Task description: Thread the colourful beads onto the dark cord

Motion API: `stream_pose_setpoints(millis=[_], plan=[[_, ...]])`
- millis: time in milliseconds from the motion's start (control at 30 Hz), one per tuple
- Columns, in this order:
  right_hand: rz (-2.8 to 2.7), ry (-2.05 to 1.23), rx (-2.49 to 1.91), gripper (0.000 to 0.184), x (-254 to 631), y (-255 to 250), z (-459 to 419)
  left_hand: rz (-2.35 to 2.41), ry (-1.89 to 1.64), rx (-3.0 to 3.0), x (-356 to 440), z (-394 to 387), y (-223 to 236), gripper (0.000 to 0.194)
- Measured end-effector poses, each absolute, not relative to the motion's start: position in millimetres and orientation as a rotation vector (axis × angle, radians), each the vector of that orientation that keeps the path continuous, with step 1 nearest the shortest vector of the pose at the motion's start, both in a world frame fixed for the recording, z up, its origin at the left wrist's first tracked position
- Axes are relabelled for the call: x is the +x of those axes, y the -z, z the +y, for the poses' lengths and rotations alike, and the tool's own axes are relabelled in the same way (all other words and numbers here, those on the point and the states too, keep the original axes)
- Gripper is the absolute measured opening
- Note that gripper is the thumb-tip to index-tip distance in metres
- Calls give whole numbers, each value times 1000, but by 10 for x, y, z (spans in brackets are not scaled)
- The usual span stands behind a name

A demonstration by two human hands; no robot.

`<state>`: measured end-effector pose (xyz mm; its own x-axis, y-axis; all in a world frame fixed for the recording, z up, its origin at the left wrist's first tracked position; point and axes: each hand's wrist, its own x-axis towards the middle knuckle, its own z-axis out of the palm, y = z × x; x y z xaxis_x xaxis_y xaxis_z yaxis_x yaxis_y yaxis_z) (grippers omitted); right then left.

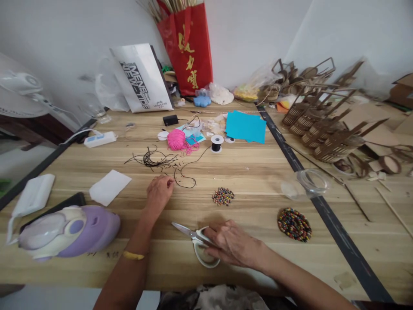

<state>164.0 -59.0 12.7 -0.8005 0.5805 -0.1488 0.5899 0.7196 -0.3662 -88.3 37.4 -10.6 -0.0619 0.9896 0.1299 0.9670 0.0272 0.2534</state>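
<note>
My left hand [160, 192] rests on the table with its fingers curled together beside the loose end of a black cord [190, 186]. Whether anything is pinched in those fingers is hidden. The cord runs back to a white spool [217, 144] wound with black. My right hand [229, 242] is closed at the handles of white-handled scissors [205, 259], which lie near the table's front with their blades toward the left. Beyond the scissors is a small pile of coloured beads [223, 196]. Several strung beads [294, 224] lie coiled to the right.
Black cord pieces [151, 158], pink yarn [176, 139] and blue sheets [245, 127] lie farther back. A purple and cream device [87, 230] and white paper [110, 187] are on the left. Small woven baskets [332, 144] and a clear tubing coil [311, 183] are on the right.
</note>
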Motion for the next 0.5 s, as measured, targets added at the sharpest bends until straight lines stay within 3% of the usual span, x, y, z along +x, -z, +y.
stream_pose_setpoints(millis=[267,500], plan=[[2900,695,999,18,1658,-60,-589,2247,-525,2134,-856,488,284,21],[2920,707,995,17,1665,-27,-579,2252,-380,2182,-840,451,297,11]])
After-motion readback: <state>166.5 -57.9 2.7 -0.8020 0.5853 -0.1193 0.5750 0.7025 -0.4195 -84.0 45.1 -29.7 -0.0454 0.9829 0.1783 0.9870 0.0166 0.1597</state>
